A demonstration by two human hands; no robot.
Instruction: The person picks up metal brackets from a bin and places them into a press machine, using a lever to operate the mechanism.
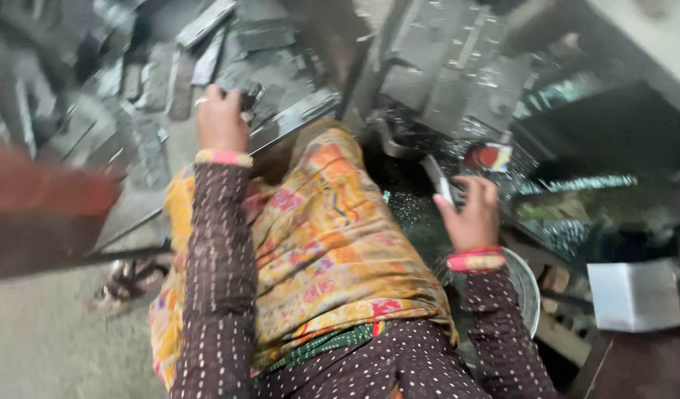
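At the far left a blurred red-brown shape crossed the view, too smeared to tell what it was. Below it, on the grey floor, lay a sandal beside the person's knee. Above and to the right, a heap of flat grey metal pieces covered the ground, some overlapping, some tilted on edge.

The left hand, a ring on one finger and a pink-and-yellow bangle at the wrist, reached up into that heap. Its grip was closed around a small dark metal piece, the fingers curled over it so that only its right end showed; the piece sat at the edge of the pile, touching the neighbouring plates. A yellow and orange patterned cloth draped over the lap filled the middle, between the two dotted brown sleeves.

Further right stood a dark machine with grey blocks on it, and shiny metal chips were scattered over the black surface below it. The right hand, with red and gold bangles, was held just in front of that surface, its grip pinched on a thin flat metal strip that stuck up and to the left from between thumb and fingers. A small red and white object lay just above the hand, near the machine. A round metal bowl sat below the wrist, and a pale grey box stood at the far right.
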